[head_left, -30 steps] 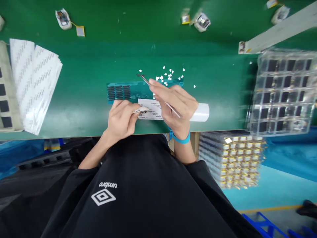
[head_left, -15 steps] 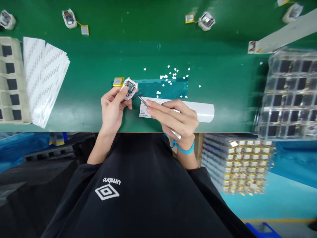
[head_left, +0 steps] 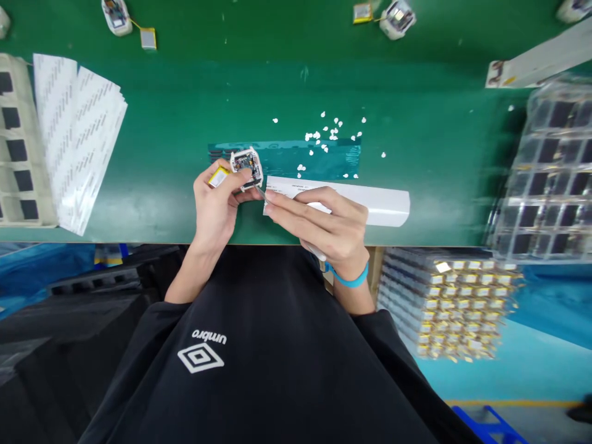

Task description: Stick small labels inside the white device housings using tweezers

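Observation:
My left hand [head_left: 215, 206] pinches a white device housing [head_left: 250, 161] with a circuit board inside. A yellow-edged battery [head_left: 219, 177] lies against the same hand, left of the housing. Closed round metal tweezers [head_left: 260, 192], my right hand [head_left: 330, 225] keeps their tip at the housing's lower right edge. Beneath the right fingers is a white label sheet [head_left: 383, 206]. Small white pieces [head_left: 316, 135] are scattered over and around a teal strip [head_left: 282, 160] on the green table.
Label sheets [head_left: 76, 135] and a pale tray [head_left: 28, 148] lie at left. Clear trays [head_left: 546, 179] stand at right, with stacked batteries [head_left: 467, 308] below. More housings [head_left: 396, 20] with batteries [head_left: 362, 13] are at the far side.
The tweezers' tip has moved from beside the housing onto its lower edge. The housing has turned in my left hand, and its battery now sits lower, against the fingers. The view has shifted slightly.

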The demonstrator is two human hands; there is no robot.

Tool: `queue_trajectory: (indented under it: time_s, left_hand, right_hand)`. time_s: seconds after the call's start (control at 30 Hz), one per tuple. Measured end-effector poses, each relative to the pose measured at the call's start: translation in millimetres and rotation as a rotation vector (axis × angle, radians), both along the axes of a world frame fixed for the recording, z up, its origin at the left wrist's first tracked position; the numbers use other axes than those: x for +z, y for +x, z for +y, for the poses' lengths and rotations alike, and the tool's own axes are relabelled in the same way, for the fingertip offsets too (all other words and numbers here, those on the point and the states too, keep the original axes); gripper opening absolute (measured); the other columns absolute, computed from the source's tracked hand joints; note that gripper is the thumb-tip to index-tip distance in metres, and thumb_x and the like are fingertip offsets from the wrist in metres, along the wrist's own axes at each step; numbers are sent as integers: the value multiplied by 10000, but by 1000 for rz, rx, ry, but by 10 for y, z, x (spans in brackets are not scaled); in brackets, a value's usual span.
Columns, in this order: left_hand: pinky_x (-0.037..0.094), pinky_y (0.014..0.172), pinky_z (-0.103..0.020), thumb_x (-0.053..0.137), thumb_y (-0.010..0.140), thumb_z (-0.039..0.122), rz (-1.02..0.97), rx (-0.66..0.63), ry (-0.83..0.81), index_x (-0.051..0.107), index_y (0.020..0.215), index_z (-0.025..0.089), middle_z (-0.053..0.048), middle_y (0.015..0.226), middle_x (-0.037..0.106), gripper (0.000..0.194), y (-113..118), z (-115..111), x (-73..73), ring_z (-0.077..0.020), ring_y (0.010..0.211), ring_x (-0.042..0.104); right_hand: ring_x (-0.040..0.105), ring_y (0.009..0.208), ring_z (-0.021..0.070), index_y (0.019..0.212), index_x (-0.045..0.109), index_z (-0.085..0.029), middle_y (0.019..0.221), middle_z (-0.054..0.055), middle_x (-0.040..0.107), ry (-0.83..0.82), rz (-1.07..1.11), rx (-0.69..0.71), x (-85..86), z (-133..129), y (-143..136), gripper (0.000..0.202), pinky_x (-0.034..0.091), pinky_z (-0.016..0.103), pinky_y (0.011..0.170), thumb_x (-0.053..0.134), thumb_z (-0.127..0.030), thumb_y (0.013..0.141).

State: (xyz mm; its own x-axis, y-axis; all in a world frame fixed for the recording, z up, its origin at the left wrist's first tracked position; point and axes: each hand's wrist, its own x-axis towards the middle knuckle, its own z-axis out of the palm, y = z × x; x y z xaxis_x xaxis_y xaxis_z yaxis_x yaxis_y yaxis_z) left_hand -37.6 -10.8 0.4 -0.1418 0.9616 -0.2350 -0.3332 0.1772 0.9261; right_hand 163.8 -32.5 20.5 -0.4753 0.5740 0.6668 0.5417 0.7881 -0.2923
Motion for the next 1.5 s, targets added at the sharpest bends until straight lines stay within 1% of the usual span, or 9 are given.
queue_trajectory:
  time_s: [0.27, 0.47, 0.57, 0.7, 0.87, 1.03, 1.2, 1.4, 1.5]
  left_hand:
    - [614, 582, -261, 921, 773, 452, 39, -30, -14, 530, 720, 224, 9, 806, 702, 455, 4, -5, -1, -118, 629, 650]
    - [647, 630, -265, 936, 792, 394, 50, -4, 30, 581, 724, 218, 19, 771, 685, 402, 14, -45, 15, -124, 650, 677]
    - [688, 707, -309, 916, 845, 511, 130, 18, 60, 723, 966, 259, -7, 949, 756, 340, 31, -59, -41, -174, 778, 760]
    - [714, 814, -361, 821, 932, 654, 260, 28, 137, 720, 1313, 342, -48, 1226, 761, 503, 61, -49, -170, -263, 1058, 810]
    - [717, 821, -360, 800, 952, 664, 290, 46, 144, 734, 1299, 339, -51, 1241, 765, 480, 65, -51, -210, -271, 1072, 815]
    - [720, 832, -365, 861, 930, 576, 215, 62, 162, 733, 1244, 332, -35, 1242, 761, 418, 70, -65, -171, -227, 993, 807]
    - [710, 832, -335, 833, 930, 652, 274, 35, 142, 718, 1282, 346, -37, 1243, 768, 481, 73, -65, -189, -242, 1045, 812]
    - [723, 835, -344, 872, 906, 620, 250, 24, 146, 726, 1254, 335, -29, 1229, 772, 473, 93, -93, -139, -228, 1000, 810]
    - [728, 836, -329, 889, 910, 567, 194, 7, 190, 728, 1260, 337, -9, 1196, 772, 448, 99, -98, -144, -209, 972, 812]
  right_hand:
    - [779, 955, 193, 1451, 722, -454, 1350, -90, 796, -127, -28, 52, 86, -36, 80, 543, 692, 358, 798, 741, -117, 1026]
    - [772, 886, 195, 1464, 727, -371, 1369, -67, 785, -32, -81, 30, 123, -72, 58, 516, 654, 366, 707, 718, -93, 1031]
    - [788, 932, 204, 1497, 697, -412, 1391, -74, 776, -96, -83, 3, 88, -74, 42, 546, 680, 368, 770, 708, -112, 1042]
    - [797, 1008, 214, 1537, 657, -389, 1424, -48, 763, -93, -92, -34, 14, -61, 17, 572, 703, 379, 810, 705, -103, 1043]
    - [802, 1039, 203, 1556, 637, -371, 1429, -32, 767, -78, -36, -36, -4, -47, 2, 588, 713, 379, 870, 669, -69, 1052]
    - [789, 1000, 207, 1561, 635, -309, 1361, -11, 805, -15, -10, -53, -12, -20, -32, 589, 703, 367, 802, 668, -43, 1036]
    - [773, 977, 207, 1550, 651, -258, 1356, 23, 812, -6, 65, -45, -44, 2, -24, 578, 708, 365, 833, 684, -35, 1018]
    - [792, 1015, 189, 1483, 700, -357, 1339, -24, 820, -133, 122, -43, -52, -15, 69, 531, 719, 363, 830, 697, -74, 1033]
    - [802, 1033, 191, 1530, 660, -365, 1333, -21, 826, -159, 175, -7, -45, -17, 102, 613, 722, 368, 848, 716, -50, 1008]
